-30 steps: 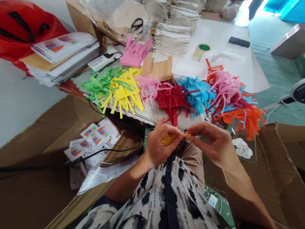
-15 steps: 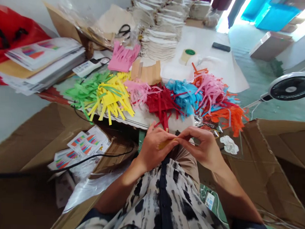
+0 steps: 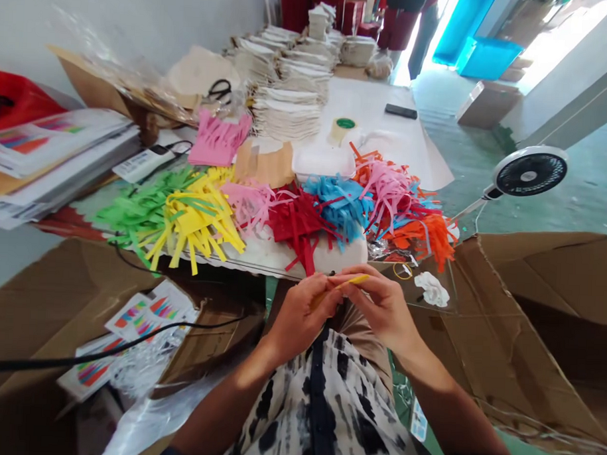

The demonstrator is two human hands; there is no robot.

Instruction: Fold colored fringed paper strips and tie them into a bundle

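Hands L (image 3: 303, 314) & R (image 3: 386, 310), closed on yel. strip (image 3: 359, 280)

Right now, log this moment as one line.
left grip: on yellow piece; right grip: on same piece; on table: red fringe, yellow fringe, blue fringe

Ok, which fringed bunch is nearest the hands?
The dark red bunch, between the pale pink one and the blue one; its strips reach closest to the left hand; others stop farther away.
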